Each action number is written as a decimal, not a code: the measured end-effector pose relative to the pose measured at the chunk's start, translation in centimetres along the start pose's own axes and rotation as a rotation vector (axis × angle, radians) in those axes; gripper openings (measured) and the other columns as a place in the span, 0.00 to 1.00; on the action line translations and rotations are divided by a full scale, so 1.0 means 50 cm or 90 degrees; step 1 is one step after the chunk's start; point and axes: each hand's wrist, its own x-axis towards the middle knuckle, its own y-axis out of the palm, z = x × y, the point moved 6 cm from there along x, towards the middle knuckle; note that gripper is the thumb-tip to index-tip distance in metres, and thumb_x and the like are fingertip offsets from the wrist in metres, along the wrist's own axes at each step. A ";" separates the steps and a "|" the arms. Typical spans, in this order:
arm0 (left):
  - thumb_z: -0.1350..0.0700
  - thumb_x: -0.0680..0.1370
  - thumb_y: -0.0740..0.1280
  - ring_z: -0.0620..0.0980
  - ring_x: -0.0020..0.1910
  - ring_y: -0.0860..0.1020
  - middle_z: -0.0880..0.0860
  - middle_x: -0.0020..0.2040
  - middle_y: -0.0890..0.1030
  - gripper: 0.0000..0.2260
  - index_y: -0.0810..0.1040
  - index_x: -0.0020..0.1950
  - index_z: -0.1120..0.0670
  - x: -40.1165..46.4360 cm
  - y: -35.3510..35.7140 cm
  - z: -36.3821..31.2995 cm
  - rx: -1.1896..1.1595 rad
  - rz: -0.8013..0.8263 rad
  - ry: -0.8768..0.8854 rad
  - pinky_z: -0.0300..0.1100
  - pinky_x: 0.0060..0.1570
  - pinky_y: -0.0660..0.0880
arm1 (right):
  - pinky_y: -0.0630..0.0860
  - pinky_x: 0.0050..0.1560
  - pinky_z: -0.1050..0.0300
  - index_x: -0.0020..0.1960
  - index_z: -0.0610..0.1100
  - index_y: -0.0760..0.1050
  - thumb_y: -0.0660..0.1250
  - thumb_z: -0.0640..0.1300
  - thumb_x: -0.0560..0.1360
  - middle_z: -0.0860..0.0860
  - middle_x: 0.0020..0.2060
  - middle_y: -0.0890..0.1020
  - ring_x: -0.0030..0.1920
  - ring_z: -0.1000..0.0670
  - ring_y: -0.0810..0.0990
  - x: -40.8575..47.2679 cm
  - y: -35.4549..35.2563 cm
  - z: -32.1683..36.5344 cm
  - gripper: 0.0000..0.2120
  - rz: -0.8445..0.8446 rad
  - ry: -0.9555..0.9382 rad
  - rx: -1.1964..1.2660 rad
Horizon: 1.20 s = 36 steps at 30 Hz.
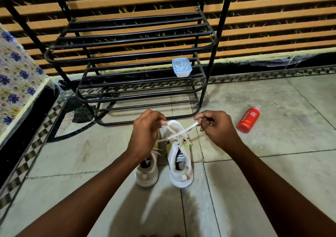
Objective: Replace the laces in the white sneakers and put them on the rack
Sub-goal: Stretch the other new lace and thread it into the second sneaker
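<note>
– Where are the sneakers?

– Both sit side by side on the floor [236, 191], just in front of the rack [138, 93]. I work on the right sneaker [180, 156]; the left sneaker [147, 171] lies partly under my left wrist.

– And your fingers?

– My left hand [145, 133] pinches one end of the lace [181, 132], fingers curled. My right hand [216, 127] pinches the other end, pulled taut sideways.

– Anything else?

– A tub [181, 67] on the rack, a red bottle [248, 120] lying at right.
</note>
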 end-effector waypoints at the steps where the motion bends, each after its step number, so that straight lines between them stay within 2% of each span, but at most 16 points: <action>1: 0.66 0.81 0.70 0.45 0.40 0.79 0.47 0.43 0.78 0.07 0.83 0.48 0.55 0.003 0.000 0.005 -0.004 -0.001 -0.012 0.38 0.41 0.75 | 0.81 0.41 0.55 0.49 0.46 0.85 0.66 0.33 0.75 0.49 0.35 0.85 0.36 0.47 0.83 0.001 -0.004 -0.005 0.13 0.005 0.006 -0.006; 4: 0.63 0.80 0.71 0.45 0.39 0.80 0.47 0.42 0.80 0.05 0.83 0.46 0.55 0.012 0.001 0.004 -0.018 0.000 -0.021 0.41 0.39 0.76 | 0.80 0.44 0.51 0.47 0.46 0.86 0.68 0.33 0.75 0.50 0.35 0.85 0.37 0.48 0.83 0.001 -0.016 -0.009 0.12 0.011 0.008 -0.012; 7: 0.64 0.80 0.71 0.45 0.40 0.79 0.46 0.41 0.81 0.06 0.81 0.45 0.55 0.019 0.006 -0.001 -0.019 0.004 -0.040 0.41 0.39 0.76 | 0.78 0.41 0.53 0.45 0.48 0.86 0.69 0.33 0.75 0.50 0.33 0.84 0.35 0.49 0.81 0.002 -0.022 -0.007 0.12 0.023 0.008 -0.013; 9: 0.66 0.80 0.71 0.45 0.39 0.80 0.44 0.39 0.81 0.08 0.80 0.45 0.54 0.021 0.012 -0.001 -0.025 0.008 -0.073 0.39 0.39 0.76 | 0.75 0.37 0.55 0.43 0.49 0.86 0.71 0.35 0.74 0.46 0.31 0.82 0.32 0.50 0.78 0.004 -0.020 -0.011 0.10 0.045 0.026 0.005; 12: 0.66 0.80 0.70 0.45 0.36 0.82 0.46 0.38 0.83 0.07 0.79 0.45 0.56 0.021 0.022 0.007 -0.090 0.021 -0.144 0.33 0.37 0.75 | 0.74 0.38 0.55 0.41 0.48 0.85 0.77 0.38 0.72 0.43 0.32 0.82 0.31 0.52 0.75 0.007 -0.020 -0.025 0.05 0.060 0.068 0.064; 16: 0.61 0.79 0.73 0.51 0.33 0.83 0.52 0.36 0.85 0.06 0.78 0.45 0.58 0.021 0.030 0.011 -0.184 0.020 -0.246 0.37 0.33 0.77 | 0.76 0.37 0.55 0.46 0.43 0.84 0.75 0.33 0.73 0.41 0.34 0.84 0.33 0.49 0.83 0.003 -0.028 -0.024 0.06 0.074 0.082 0.089; 18: 0.62 0.79 0.73 0.54 0.34 0.84 0.55 0.37 0.86 0.06 0.78 0.46 0.60 0.021 0.039 0.015 -0.242 0.021 -0.306 0.40 0.33 0.79 | 0.78 0.37 0.55 0.48 0.40 0.84 0.74 0.32 0.74 0.41 0.36 0.85 0.37 0.45 0.86 0.000 -0.028 -0.012 0.06 0.092 0.085 0.123; 22: 0.66 0.81 0.70 0.57 0.37 0.86 0.61 0.40 0.86 0.03 0.79 0.48 0.64 0.023 0.068 0.011 -0.401 0.028 -0.419 0.42 0.35 0.80 | 0.81 0.39 0.56 0.50 0.37 0.84 0.74 0.30 0.73 0.42 0.38 0.86 0.40 0.43 0.87 -0.010 -0.004 0.044 0.07 0.199 0.060 0.175; 25: 0.66 0.81 0.69 0.55 0.36 0.86 0.59 0.39 0.86 0.02 0.80 0.49 0.64 0.026 0.088 -0.004 -0.453 0.051 -0.437 0.44 0.36 0.82 | 0.83 0.41 0.56 0.50 0.37 0.85 0.74 0.29 0.73 0.46 0.38 0.87 0.40 0.46 0.88 -0.021 0.027 0.100 0.07 0.275 -0.006 0.149; 27: 0.67 0.81 0.69 0.54 0.35 0.85 0.56 0.35 0.85 0.03 0.80 0.48 0.64 0.027 0.098 -0.015 -0.447 0.090 -0.417 0.48 0.38 0.83 | 0.85 0.43 0.55 0.49 0.36 0.86 0.73 0.28 0.73 0.45 0.39 0.87 0.38 0.49 0.87 -0.021 0.040 0.129 0.07 0.257 -0.089 0.078; 29: 0.70 0.81 0.67 0.52 0.33 0.83 0.55 0.33 0.83 0.07 0.80 0.46 0.62 0.025 0.107 -0.017 -0.420 0.133 -0.392 0.47 0.38 0.82 | 0.84 0.45 0.57 0.48 0.38 0.86 0.73 0.28 0.72 0.48 0.40 0.87 0.39 0.53 0.86 -0.018 0.045 0.149 0.09 0.196 -0.181 -0.001; 31: 0.69 0.82 0.65 0.53 0.36 0.83 0.57 0.36 0.83 0.08 0.79 0.45 0.59 0.019 0.110 -0.016 -0.404 0.156 -0.388 0.49 0.42 0.82 | 0.83 0.45 0.56 0.46 0.40 0.87 0.73 0.28 0.71 0.50 0.40 0.86 0.40 0.55 0.85 -0.015 0.044 0.155 0.09 0.130 -0.237 -0.042; 33: 0.64 0.85 0.63 0.58 0.39 0.82 0.60 0.40 0.83 0.07 0.76 0.48 0.59 0.012 0.110 -0.015 -0.418 0.168 -0.406 0.56 0.47 0.80 | 0.82 0.43 0.55 0.46 0.40 0.86 0.72 0.28 0.70 0.49 0.40 0.84 0.40 0.53 0.84 -0.014 0.042 0.146 0.10 0.073 -0.242 -0.053; 34: 0.63 0.86 0.61 0.57 0.39 0.83 0.59 0.39 0.84 0.06 0.75 0.50 0.59 0.010 0.109 -0.018 -0.438 0.177 -0.416 0.55 0.47 0.80 | 0.82 0.41 0.55 0.45 0.41 0.86 0.71 0.28 0.70 0.49 0.39 0.84 0.39 0.53 0.83 -0.014 0.040 0.140 0.11 0.049 -0.235 -0.049; 36: 0.61 0.87 0.59 0.50 0.36 0.84 0.52 0.35 0.84 0.06 0.72 0.52 0.61 0.004 0.107 -0.026 -0.455 0.207 -0.419 0.45 0.43 0.81 | 0.81 0.39 0.59 0.44 0.42 0.86 0.70 0.27 0.69 0.49 0.38 0.83 0.37 0.54 0.82 -0.014 0.038 0.129 0.12 0.007 -0.221 -0.036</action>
